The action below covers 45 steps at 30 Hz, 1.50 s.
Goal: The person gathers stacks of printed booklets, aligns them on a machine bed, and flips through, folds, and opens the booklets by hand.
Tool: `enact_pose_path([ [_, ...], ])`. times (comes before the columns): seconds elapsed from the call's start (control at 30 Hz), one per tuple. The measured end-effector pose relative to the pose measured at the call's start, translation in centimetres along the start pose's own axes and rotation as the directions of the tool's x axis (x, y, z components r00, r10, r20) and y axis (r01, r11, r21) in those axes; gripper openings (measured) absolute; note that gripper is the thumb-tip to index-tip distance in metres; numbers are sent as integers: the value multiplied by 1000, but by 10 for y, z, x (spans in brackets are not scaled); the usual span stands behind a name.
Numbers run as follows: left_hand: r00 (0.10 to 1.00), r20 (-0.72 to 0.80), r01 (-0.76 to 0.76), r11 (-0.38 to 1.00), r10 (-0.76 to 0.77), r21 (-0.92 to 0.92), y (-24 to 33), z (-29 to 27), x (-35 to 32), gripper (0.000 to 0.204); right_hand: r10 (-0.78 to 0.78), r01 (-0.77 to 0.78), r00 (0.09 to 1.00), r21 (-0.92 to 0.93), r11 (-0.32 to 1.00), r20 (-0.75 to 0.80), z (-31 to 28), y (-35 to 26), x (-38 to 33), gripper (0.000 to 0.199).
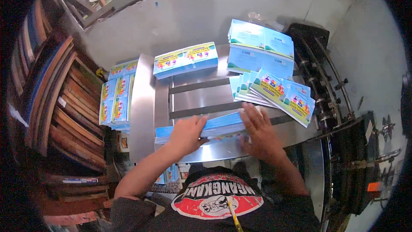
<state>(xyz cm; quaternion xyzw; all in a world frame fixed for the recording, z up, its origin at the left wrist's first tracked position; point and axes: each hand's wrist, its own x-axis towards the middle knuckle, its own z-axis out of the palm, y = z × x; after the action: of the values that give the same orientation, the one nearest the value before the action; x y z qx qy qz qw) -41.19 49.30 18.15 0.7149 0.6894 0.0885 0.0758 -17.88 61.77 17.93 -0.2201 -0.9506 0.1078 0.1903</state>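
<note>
A stack of blue-edged booklets [223, 124] stands on its long edge at the near side of a shiny metal table [143, 103]. My left hand [188, 134] is wrapped round its left part, thumb along the top and fingers on the near side. Against the stack's right end rests my right hand [260, 131], fingers stretched out and thumb apart. Just beyond that hand, several colourful booklets [283, 96] lie fanned out. Further back are light-blue printed sheets [262, 45] in a pile, and a neat stack of yellow-and-blue booklets [186, 60] sits at the back left.
Dark strips [199, 87] cross the tabletop. More booklet stacks [118, 96] stand left of the table, beside a rack of worn boards [73, 103]. Dark machinery with metal rods [326, 73] borders the right side. A grey wall [184, 15] rises behind.
</note>
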Motion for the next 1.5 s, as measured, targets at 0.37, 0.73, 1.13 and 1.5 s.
enact_pose_path([
  [0.37, 998, -39, -54, 998, 52, -34, -19, -7, -20, 56, 193, -321, 947, 799, 508, 258, 81, 61, -17, 67],
  [0.73, 729, -162, -9, 228, -664, -974, -103, 63, -101, 73, 383, -225, 922, 885, 408, 58, 110, 28, 12, 59],
  [1.13, 702, -87, 301, 406, -707, -863, -330, -75, 67, 49, 505, -334, 858, 848, 411, 93, 93, 61, 304, 40],
  [1.5, 692, 42, 593, 535, -720, -602, -470, -1, 240, 58, 661, -697, 696, 481, 531, 279, 170, 186, 436, 41],
])
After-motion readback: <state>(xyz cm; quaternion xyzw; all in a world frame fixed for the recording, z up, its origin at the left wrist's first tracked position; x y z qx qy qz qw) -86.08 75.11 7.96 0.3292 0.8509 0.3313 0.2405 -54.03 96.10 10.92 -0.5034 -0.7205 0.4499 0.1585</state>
